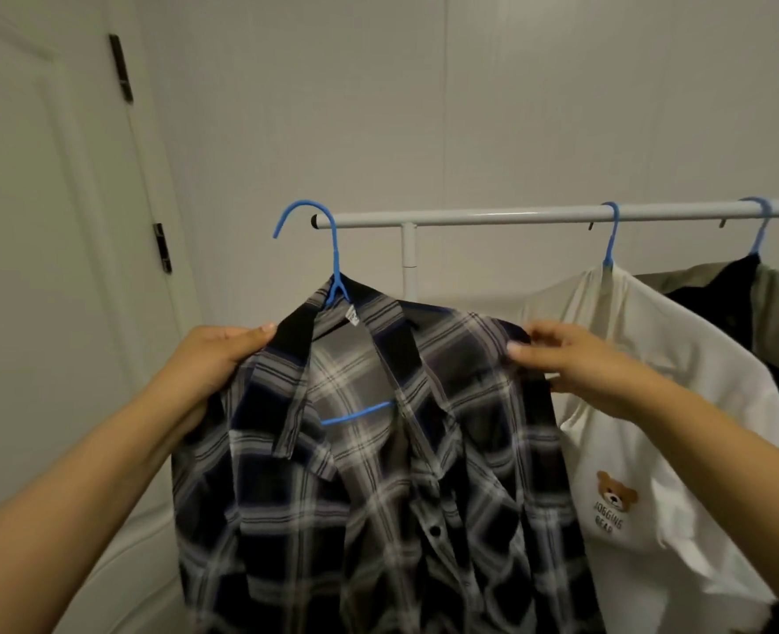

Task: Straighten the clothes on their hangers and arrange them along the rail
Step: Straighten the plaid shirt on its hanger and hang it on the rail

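Plaid shirt (378, 450) hangs between my hands on its blue hanger (328, 267), left hand (213, 359) and right hand (570, 359) each pinching a shoulder. Its hook sits just off the rail (515, 217) end, opening leftward; rail lies rightward.

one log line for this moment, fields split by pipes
plaid shirt on blue hanger | left hand, right hand grip shoulders | hook off rail

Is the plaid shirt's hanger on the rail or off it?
Off. The blue hanger's hook sits in the air past the rail's left end.
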